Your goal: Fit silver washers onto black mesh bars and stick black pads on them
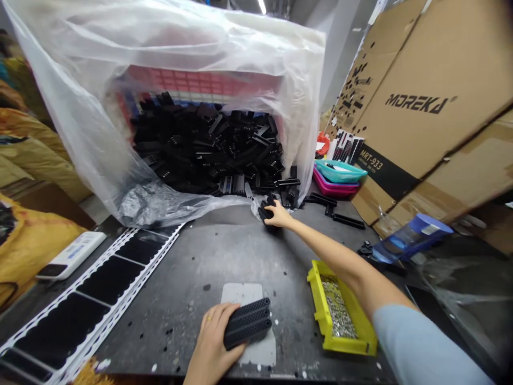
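**Black plastic parts in both hands**

The left hand is closed around a ribbed block of these parts, with a ring on one finger. It holds the block low on the bench, just over a grey pad. The right hand, reaching forward from a pale blue sleeve, grips another black part at the far side of the bench, touching the lip of a clear plastic bag. Loose black bars lie just to its right.

The bag is folded back around a pink crate, which is heaped with a pile of black parts. Under the right forearm sits a yellow tray of small silver bits. Along the bench's left side run black strips with white scalloped edges, near a white device. Further right are stacked teal and pink baskets, a blue object and a cardboard box marked MOREKA.
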`<state>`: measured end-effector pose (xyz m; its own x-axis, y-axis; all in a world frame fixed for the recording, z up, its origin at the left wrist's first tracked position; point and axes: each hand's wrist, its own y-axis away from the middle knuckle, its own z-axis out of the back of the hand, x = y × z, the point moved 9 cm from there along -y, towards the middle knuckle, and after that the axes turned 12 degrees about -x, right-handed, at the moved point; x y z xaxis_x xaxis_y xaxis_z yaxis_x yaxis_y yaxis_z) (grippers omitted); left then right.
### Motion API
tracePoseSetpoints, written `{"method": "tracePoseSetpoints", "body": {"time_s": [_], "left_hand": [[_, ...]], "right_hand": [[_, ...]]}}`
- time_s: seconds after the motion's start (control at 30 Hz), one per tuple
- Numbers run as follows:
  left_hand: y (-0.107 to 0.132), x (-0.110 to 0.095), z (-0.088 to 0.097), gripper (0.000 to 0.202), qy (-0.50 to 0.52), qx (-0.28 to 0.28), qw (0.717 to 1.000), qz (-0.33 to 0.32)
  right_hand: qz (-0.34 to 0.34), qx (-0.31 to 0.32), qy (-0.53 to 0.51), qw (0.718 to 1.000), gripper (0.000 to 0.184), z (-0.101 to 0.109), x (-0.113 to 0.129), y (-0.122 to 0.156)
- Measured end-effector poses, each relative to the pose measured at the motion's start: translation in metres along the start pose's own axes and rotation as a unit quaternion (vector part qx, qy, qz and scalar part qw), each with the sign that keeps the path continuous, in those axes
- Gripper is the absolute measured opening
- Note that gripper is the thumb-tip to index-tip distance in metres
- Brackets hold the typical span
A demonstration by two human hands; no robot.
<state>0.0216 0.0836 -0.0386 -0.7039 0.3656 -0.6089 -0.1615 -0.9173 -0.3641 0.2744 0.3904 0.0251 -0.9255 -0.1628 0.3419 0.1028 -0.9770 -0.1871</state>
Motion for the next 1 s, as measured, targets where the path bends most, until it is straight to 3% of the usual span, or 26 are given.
{"method": "tracePoseSetpoints", "body": {"time_s": [0.13,0.27,0.37,0.43,0.53,0.67,0.73,0.87,1.0], "left_hand": [[-0.008,-0.013,0.005,0.059,0.035,0.006,0.999,0.001],[-0.011,-0.019,0.008,0.058,0.067,0.010,0.998,0.006],[-0.006,-0.021,0.008,0.065,0.078,0.010,0.997,0.015],[-0.001,-0.020,0.010,0.073,0.089,0.007,0.996,0.019],[0.003,-0.009,0.023,0.077,0.124,-0.021,0.991,0.050],[-0.013,0.017,0.037,0.038,0.164,-0.051,0.980,0.105],[-0.027,0.024,0.034,0.033,0.173,-0.032,0.978,0.109],[-0.049,0.025,0.023,0.028,0.203,0.020,0.973,0.107],[-0.046,0.023,0.026,0.021,0.225,0.046,0.967,0.115]], "right_hand": [[0.117,0.085,-0.077,0.987,0.060,-0.008,0.027,0.091],[0.241,0.170,-0.163,0.942,0.065,-0.014,0.087,0.178],[0.305,0.195,-0.208,0.909,0.062,-0.014,0.125,0.209],[0.316,0.192,-0.219,0.903,0.058,-0.012,0.136,0.215],[0.281,0.149,-0.216,0.923,0.057,0.001,0.127,0.216],[0.134,0.013,-0.203,0.970,0.030,0.031,0.079,0.227],[0.073,-0.029,-0.191,0.978,0.027,0.037,0.059,0.240],[0.009,-0.054,-0.185,0.981,0.026,0.024,0.043,0.256],[-0.010,-0.062,-0.210,0.976,0.025,0.006,0.043,0.254]]}}
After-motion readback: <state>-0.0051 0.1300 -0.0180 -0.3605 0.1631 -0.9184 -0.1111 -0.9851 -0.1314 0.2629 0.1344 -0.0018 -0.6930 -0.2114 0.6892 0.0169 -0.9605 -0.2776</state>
